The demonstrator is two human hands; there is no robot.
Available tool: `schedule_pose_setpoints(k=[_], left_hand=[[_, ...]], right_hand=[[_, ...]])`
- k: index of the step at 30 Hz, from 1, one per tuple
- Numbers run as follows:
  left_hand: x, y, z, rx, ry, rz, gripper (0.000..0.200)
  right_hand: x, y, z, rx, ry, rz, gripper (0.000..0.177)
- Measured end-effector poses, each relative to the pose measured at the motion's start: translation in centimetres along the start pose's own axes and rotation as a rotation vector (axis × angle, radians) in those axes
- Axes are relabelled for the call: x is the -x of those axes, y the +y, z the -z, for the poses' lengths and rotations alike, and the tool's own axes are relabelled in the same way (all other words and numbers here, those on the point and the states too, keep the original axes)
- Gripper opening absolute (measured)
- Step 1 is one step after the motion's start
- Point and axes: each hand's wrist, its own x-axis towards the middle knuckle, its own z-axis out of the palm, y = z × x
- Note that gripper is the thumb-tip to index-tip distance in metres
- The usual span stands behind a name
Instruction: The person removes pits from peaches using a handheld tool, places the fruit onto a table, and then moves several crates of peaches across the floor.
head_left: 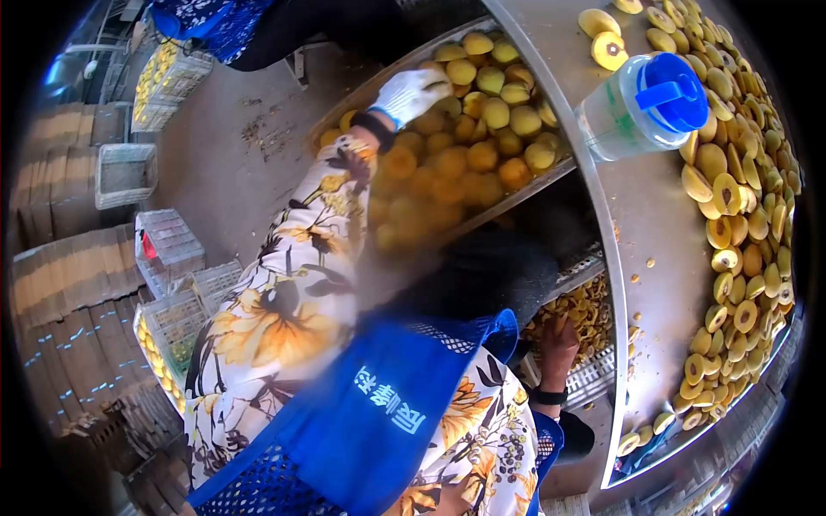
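My left hand (pixel 413 95), in a white glove with a black band at the wrist, is over the near-left part of a large bin of round yellow-green and orange fruit (pixel 495 113). Its fingers are bent together against the fruit; whether one is in their grip is hidden. My right hand (pixel 559 344), bare and with a black wristband, is low beside the metal table, over a crate of small brown-yellow pieces (pixel 587 320). Its fingers are curled, and what they hold is too small to tell.
On the metal table (pixel 615 215) stand a clear jug with a blue lid (pixel 641 107) and a long heap of halved fruit (pixel 740 241). Another person in blue (pixel 202 21) is at the top. Crates (pixel 126 175) and stacked cardboard (pixel 77 284) line the left.
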Motion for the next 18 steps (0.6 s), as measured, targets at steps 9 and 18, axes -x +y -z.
schedule_pose_setpoints(k=[9,18], left_hand=[[9.4,-0.1,-3.7,-0.309,-0.008,0.014,0.032],[5.4,5.1,-6.8,-0.329,-0.572,0.148,0.036]], right_hand=[[2.4,2.4,-2.7,-0.013,-0.081,0.038,0.022],[4.5,3.7,-3.2,0.182,-0.016,0.077,0.032]])
